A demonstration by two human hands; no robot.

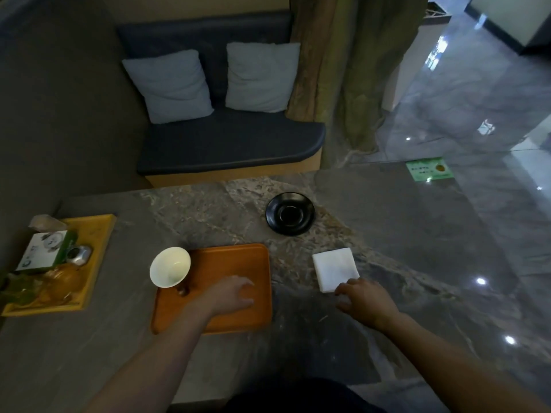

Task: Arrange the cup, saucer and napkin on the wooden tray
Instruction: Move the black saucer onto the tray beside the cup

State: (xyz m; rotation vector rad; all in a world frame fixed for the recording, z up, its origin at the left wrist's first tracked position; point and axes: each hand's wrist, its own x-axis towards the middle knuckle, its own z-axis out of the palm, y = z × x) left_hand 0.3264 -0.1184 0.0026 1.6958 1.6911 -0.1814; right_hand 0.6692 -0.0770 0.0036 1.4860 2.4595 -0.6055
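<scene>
Two bare arms reach out from the bottom over a grey stone table (387, 222).

The left hand (231, 295) lies flat on the wooden tray (214, 318), palm down. Its fingers are loosely spread and hold nothing. The tray is orange-brown with a low rim and sits near the table's front edge.

The right hand (365, 299) is at about 3 o'clock from the tray, on the table top. Its fingers are bent a little and its fingertips touch the near corner of the napkin (335, 268). I cannot tell if it is pinching the napkin or only touching it. The napkin is a white folded square, lying flat on the table just beside the tray's right side, not on it.

The cup (170, 266) is white inside and stands at the tray's far left corner, at about 10 o'clock from the left hand. It hangs over the tray's edge, so I cannot tell if its foot is on the tray or not.

The saucer (290, 213) is black and round. It sits alone on the table, past the tray, at about 1 o'clock from it and well apart.

At 9 o'clock sits a yellow tray (98, 236) with a box (41, 254) and other small things.

Far back are a dark bench (232, 144) and two pale cushions (168, 84)
</scene>
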